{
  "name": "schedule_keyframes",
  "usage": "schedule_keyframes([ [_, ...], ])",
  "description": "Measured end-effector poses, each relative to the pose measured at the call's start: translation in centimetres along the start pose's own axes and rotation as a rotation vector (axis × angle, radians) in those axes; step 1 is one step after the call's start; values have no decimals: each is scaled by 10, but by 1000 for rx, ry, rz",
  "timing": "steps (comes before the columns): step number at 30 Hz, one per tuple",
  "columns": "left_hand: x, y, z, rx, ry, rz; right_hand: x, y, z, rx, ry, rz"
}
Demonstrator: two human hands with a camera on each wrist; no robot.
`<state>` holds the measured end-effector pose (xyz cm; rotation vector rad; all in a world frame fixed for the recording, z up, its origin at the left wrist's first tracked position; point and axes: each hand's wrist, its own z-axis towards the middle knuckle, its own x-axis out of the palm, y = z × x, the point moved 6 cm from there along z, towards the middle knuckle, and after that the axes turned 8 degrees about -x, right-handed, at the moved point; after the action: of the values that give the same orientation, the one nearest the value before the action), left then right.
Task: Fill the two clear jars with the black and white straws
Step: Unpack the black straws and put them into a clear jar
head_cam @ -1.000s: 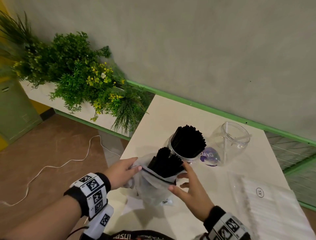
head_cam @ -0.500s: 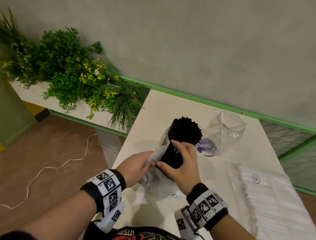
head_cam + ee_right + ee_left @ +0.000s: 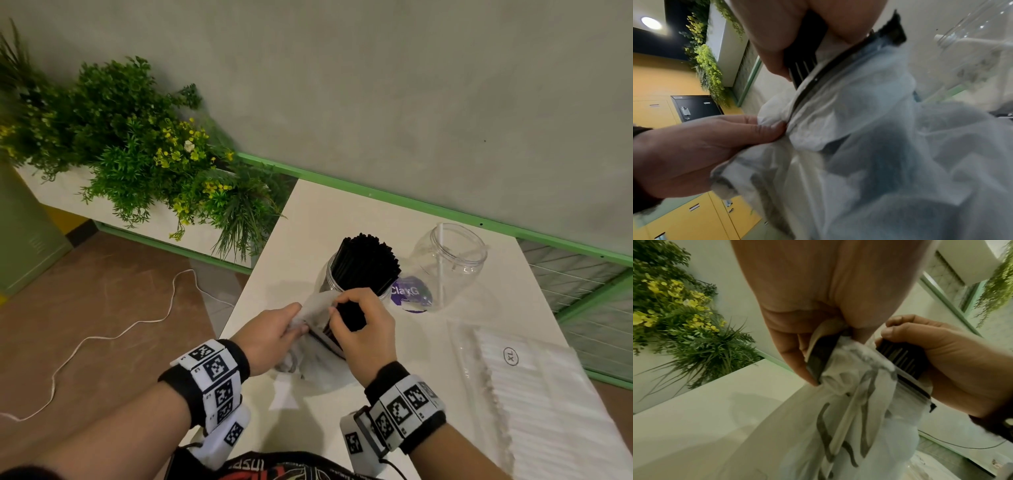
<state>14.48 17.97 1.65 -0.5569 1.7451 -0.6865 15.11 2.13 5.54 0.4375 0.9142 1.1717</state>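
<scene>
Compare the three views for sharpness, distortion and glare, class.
Head view: sharp, wide-angle bend at the edges, glints on the empty jar. Left wrist view: soft, plants smeared, left hand looms large. Right wrist view: blurriest, bag hazy, ceiling light flares.

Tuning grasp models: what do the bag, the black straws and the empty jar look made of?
Bag: thin frosted plastic film, by its crumpling and translucency, with a dark zip strip at the mouth. Black straws: probably matte plastic; paper cannot be ruled out. Empty jar: clear, glossy, thin-walled with a threaded neck, so likely plastic rather than glass.
</scene>
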Motion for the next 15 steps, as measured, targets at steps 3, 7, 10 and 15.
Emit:
schedule_keyframes([
  [3, 3, 5, -1, -37, 43, 26, -3, -5, 0, -5, -5, -9],
  [7, 8, 1, -3, -54, 101, -104, -7, -7, 0, 57, -69, 36],
  [10, 26, -7, 2, -76, 127, -46, -8, -9, -4, 196, -224, 167],
  [15, 44, -13, 14, -102, 65, 14, -13, -24, -22, 291, -320, 261],
])
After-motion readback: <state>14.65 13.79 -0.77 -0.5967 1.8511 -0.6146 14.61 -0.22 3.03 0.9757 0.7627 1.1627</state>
